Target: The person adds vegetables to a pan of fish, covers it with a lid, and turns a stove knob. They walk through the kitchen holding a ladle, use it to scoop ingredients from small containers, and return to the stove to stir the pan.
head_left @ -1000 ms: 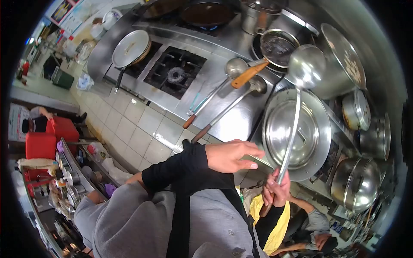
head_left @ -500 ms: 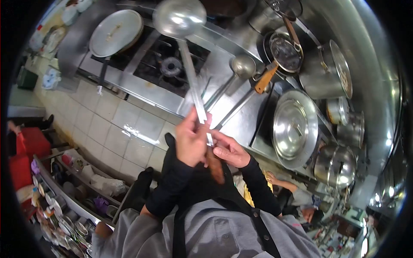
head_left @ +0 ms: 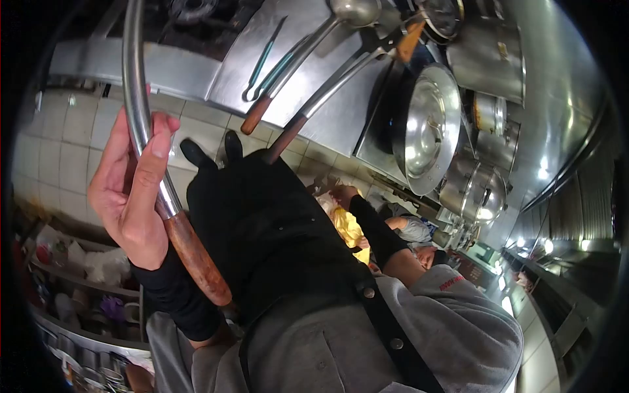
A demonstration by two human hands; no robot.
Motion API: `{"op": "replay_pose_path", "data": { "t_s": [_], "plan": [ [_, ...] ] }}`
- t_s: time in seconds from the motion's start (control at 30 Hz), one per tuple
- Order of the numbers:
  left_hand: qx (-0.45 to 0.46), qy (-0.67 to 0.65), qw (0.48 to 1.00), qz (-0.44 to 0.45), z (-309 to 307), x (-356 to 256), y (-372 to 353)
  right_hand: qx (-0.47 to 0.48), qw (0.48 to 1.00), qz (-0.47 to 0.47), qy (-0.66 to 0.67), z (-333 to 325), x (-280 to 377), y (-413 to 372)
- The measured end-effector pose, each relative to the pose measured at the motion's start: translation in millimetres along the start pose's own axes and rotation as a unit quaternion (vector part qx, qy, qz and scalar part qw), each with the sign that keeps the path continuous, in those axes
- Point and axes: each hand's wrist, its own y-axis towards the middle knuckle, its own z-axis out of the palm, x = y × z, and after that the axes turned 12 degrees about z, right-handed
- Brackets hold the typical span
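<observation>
Over pale floor tiles point(head_left: 62, 134), left hand point(head_left: 131, 190) closed around the ladle point(head_left: 193, 259) — steel shaft, rounded wooden grip.

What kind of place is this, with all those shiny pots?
Most likely a big restaurant kitchen. There is a long steel counter, huge shiny lidded pots stand beside it, and long-handled ladles lie on it. The left hand holds one more ladle.

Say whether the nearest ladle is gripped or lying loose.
Gripped: the left hand wraps the ladle where steel shaft meets wooden handle.
</observation>
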Motion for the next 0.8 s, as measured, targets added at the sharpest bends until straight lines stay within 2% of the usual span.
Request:
{"op": "replay_pose_path", "data": {
  "t_s": [0.03,0.07,0.1,0.13,0.23,0.3,0.33,0.43,0.47,0.67,0.77,0.8],
  "plan": [
    [0.007,0.004,1.000,0.006,-4,7,-2,0.003,0.946,-0.144,-0.292,-19,-1,12],
    [0.016,0.007,1.000,0.013,-8,16,-4,0.038,0.988,-0.080,-0.126,-46,2,49],
    [0.026,0.009,0.999,0.018,-10,23,-7,0.067,0.996,-0.013,0.048,-66,6,80],
    [0.048,0.051,0.997,0.017,-11,30,-10,0.031,0.992,-0.021,0.123,-65,9,85],
    [0.093,0.049,0.993,0.056,-17,55,-13,-0.058,0.947,-0.060,0.310,-54,33,76],
    [0.128,0.056,0.987,0.078,-22,69,-15,-0.083,0.912,-0.084,0.393,-54,43,81],
    [0.146,0.064,0.984,0.075,-23,70,-14,-0.031,0.892,-0.092,0.441,-57,46,80],
    [0.199,0.115,0.966,0.116,-38,79,-6,-0.042,0.868,-0.152,0.472,-34,60,68],
    [0.199,0.120,0.965,0.119,-39,81,-6,-0.055,0.874,-0.155,0.458,-33,65,71],
    [0.169,0.078,0.980,0.068,-35,78,-10,0.010,0.898,-0.190,0.397,-7,74,59],
    [0.176,0.060,0.981,0.064,-38,80,-7,0.036,0.891,-0.255,0.373,6,80,59],
    [0.180,0.065,0.979,0.066,-40,80,-5,0.015,0.888,-0.231,0.398,10,87,62]
  ]
}}
